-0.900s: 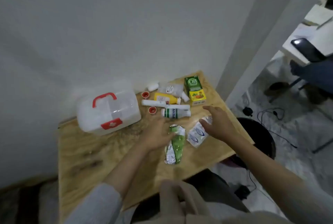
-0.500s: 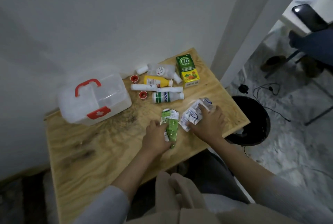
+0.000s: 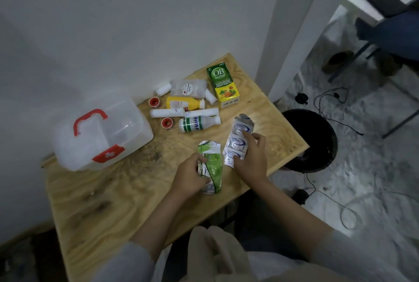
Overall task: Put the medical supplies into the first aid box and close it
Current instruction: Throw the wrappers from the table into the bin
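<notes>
The first aid box (image 3: 102, 134) is translucent white with a red handle and a red cross latch, lid shut, resting on the tabletop (image 3: 118, 191). Right of the box lie two red tape rolls (image 3: 167, 122), a yellow bottle (image 3: 184, 103), a white tube (image 3: 183, 113), a green-striped white bottle (image 3: 198, 123) and an upright green OB herbal carton (image 3: 223, 84). Farther right, nearer the front edge, are a green blister strip (image 3: 210, 164) and a blue-and-silver blister strip (image 3: 238, 141).

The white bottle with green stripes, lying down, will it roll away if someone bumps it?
Probably. The white bottle is round and lies on its side on the bare wooden table, so a nudge could roll it. It looks like plastic, so likely light and not breakable.
</notes>
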`<action>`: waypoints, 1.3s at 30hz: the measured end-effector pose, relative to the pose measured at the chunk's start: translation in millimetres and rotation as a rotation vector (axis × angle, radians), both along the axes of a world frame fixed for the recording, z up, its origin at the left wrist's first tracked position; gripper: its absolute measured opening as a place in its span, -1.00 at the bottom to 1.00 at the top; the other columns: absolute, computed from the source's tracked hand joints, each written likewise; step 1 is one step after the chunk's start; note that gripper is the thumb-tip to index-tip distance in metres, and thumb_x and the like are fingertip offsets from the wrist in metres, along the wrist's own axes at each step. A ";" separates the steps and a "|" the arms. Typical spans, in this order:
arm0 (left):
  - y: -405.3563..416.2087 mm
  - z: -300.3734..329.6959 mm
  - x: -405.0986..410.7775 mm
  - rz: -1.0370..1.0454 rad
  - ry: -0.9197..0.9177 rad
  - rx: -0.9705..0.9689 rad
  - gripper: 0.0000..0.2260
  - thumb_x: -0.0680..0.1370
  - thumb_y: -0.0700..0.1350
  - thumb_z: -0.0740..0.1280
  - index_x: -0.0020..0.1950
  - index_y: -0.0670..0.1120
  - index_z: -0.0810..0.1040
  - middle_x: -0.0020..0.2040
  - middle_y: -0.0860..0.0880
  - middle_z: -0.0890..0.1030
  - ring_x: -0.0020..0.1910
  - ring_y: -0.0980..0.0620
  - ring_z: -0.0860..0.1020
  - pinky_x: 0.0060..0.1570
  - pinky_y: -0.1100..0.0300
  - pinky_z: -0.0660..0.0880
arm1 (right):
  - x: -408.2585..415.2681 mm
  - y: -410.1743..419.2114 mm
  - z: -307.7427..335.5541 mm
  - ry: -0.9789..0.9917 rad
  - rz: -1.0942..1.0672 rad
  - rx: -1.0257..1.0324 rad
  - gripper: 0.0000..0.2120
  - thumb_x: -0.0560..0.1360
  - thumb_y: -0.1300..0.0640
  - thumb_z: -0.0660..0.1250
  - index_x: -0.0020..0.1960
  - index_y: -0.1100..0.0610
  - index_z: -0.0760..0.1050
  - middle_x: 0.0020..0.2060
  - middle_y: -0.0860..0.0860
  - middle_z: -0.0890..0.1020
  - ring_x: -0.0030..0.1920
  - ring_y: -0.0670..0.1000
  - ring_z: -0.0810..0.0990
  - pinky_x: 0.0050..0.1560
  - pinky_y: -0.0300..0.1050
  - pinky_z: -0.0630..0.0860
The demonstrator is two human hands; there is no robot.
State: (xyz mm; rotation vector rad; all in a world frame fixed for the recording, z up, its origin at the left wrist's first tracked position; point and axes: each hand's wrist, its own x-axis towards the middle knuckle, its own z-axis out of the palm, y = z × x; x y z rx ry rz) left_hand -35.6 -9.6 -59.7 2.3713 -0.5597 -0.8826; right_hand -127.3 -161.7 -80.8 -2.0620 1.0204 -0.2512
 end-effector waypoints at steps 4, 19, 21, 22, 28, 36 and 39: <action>-16.7 6.5 -3.8 -0.018 0.016 -0.107 -0.70 0.32 -0.25 0.49 -0.07 0.07 0.54 -0.33 0.01 0.50 -0.41 0.10 0.42 -0.32 0.20 0.40 | -6.8 -23.0 -1.3 -0.092 -0.082 0.064 -0.36 0.33 0.31 0.39 0.38 0.17 0.31 0.26 0.15 0.33 0.13 0.11 0.48 -0.04 -0.15 0.44; -311.2 -7.9 12.9 -0.351 0.013 -0.262 -0.63 0.38 -0.19 0.45 0.18 -0.05 0.57 -0.14 -0.04 0.61 -0.16 -0.02 0.60 -0.10 0.14 0.53 | -76.4 -221.0 -41.3 -0.069 -0.760 0.286 -0.72 0.30 0.43 0.38 -0.03 0.21 0.52 -0.23 0.05 0.49 -0.27 -0.02 0.47 -0.25 -0.15 0.43; -345.1 -24.0 8.6 -0.451 0.010 -0.189 -0.62 0.40 -0.20 0.44 0.21 -0.08 0.55 -0.09 -0.02 0.58 -0.16 0.04 0.54 -0.15 0.24 0.45 | -78.0 -240.2 -65.2 0.052 -0.762 0.327 -0.66 0.29 0.43 0.40 -0.34 0.06 0.33 -0.41 0.00 0.37 -0.43 -0.08 0.33 -0.39 -0.20 0.29; -358.9 -34.8 5.7 -0.517 0.007 -0.143 -0.61 0.41 -0.20 0.43 0.23 -0.10 0.54 -0.05 -0.03 0.57 -0.14 0.06 0.52 -0.17 0.28 0.40 | -79.3 -248.7 -79.6 0.097 -0.770 0.336 -0.59 0.31 0.43 0.38 -0.38 0.02 0.25 -0.42 -0.01 0.33 -0.44 -0.09 0.30 -0.41 -0.21 0.26; -410.0 -93.9 -15.5 -0.884 0.096 0.220 -0.50 0.47 -0.11 0.40 0.38 -0.19 0.41 0.32 -0.20 0.48 0.27 -0.14 0.47 0.19 0.12 0.41 | -79.7 -281.5 -136.7 0.204 -0.794 0.439 -0.56 0.38 0.24 0.37 0.23 0.32 0.39 0.14 0.30 0.52 0.13 0.27 0.51 0.01 -0.03 0.45; -414.7 -120.8 -12.1 -0.986 0.097 0.419 -0.51 0.49 0.07 0.34 0.31 -0.16 0.38 0.28 -0.17 0.49 0.20 -0.15 0.48 0.12 0.07 0.47 | -71.2 -277.9 -138.3 0.086 -0.844 0.484 -0.46 0.49 0.18 0.29 0.43 0.24 0.22 0.39 0.19 0.36 0.39 0.18 0.34 0.35 0.02 0.33; -406.7 -102.2 -5.3 -0.898 0.063 0.309 -0.54 0.50 0.07 0.32 0.31 -0.14 0.37 0.27 -0.16 0.49 0.20 -0.15 0.48 0.12 0.07 0.47 | -57.8 -269.9 -122.6 -0.010 -0.841 0.444 -0.49 0.52 0.15 0.28 0.42 0.20 0.25 0.41 0.13 0.35 0.43 0.12 0.30 0.37 -0.01 0.31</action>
